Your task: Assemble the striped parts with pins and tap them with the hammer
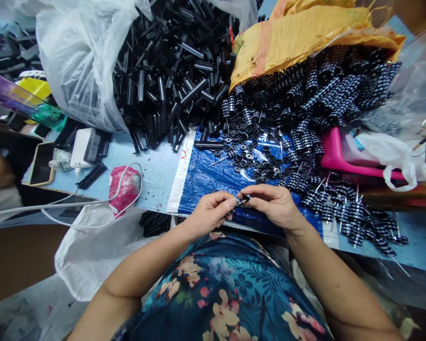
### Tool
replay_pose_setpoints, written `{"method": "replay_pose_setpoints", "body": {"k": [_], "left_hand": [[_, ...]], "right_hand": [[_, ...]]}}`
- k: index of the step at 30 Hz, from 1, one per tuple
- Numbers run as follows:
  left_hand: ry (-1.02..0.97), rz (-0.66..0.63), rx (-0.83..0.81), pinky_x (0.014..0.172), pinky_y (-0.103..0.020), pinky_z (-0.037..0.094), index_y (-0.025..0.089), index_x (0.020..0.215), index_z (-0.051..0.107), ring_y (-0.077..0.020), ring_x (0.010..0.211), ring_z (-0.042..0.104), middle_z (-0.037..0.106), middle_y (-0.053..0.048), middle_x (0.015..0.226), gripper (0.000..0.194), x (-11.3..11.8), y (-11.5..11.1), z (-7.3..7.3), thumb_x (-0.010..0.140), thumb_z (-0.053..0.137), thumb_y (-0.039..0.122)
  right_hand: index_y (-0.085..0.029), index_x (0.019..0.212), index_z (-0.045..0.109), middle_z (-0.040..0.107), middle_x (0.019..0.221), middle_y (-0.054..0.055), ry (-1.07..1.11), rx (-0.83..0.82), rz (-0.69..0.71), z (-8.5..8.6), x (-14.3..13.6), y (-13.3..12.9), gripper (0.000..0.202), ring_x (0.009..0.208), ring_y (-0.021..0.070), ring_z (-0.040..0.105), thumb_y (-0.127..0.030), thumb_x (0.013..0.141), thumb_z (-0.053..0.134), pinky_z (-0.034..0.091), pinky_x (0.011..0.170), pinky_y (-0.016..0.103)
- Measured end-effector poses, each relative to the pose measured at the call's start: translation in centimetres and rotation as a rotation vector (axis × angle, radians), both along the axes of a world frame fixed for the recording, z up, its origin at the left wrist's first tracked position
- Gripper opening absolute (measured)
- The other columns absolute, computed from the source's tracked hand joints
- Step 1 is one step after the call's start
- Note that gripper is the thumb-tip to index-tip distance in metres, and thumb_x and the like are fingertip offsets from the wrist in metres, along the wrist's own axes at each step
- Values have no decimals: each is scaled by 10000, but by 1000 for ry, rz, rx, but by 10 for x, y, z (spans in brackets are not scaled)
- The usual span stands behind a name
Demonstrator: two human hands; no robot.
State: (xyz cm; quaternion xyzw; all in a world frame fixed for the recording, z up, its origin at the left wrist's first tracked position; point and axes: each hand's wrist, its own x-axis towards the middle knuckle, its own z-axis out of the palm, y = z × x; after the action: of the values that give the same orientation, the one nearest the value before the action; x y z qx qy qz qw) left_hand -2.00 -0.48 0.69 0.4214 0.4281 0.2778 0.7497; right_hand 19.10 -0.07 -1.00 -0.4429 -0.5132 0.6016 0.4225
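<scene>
My left hand (pixel 213 210) and my right hand (pixel 273 203) meet at the front edge of a blue plastic sheet (pixel 199 182). Small black parts with white marks (pixel 240 202) sit pinched between the fingertips of both hands. Whether they are one piece or two, I cannot tell. Beyond my hands lies a loose pile of small black discs (pixel 248 154). Black cylinders with white marks (pixel 326 203), several with thin metal pins, are heaped to the right. A single black tube (pixel 209 145) lies at the sheet's back left.
A big heap of black tubes (pixel 177 71) stands behind, beside a clear plastic bag (pixel 85 61). An orange sack (pixel 291 38) spills cylinders at back right, near a pink basket (pixel 341 154). On the left are a red bundle (pixel 125 187), white cables and a white charger (pixel 87 147).
</scene>
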Motion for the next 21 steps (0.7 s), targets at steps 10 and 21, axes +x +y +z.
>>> {"method": "replay_pose_setpoints", "body": {"k": [10,21], "left_hand": [[33,-14,-19,383,-184,248,149,853,592,-30,384,365,563,36,614,478,0,-2,1,839,634,626],[-8,-12,-62,366,-161,247,179,1017,536,-34,382,367,566,60,616,494,-1,-2,-3,821,676,610]], "right_hand": [[-273,958,810,785,920,41,-91,112,18,2,1,-1,236,805,187,739,-337,737,864,611,746,276],[-254,924,802,780,860,39,-41,73,-18,-1,-5,-5,244,768,183,736,-390,730,864,609,725,280]]}}
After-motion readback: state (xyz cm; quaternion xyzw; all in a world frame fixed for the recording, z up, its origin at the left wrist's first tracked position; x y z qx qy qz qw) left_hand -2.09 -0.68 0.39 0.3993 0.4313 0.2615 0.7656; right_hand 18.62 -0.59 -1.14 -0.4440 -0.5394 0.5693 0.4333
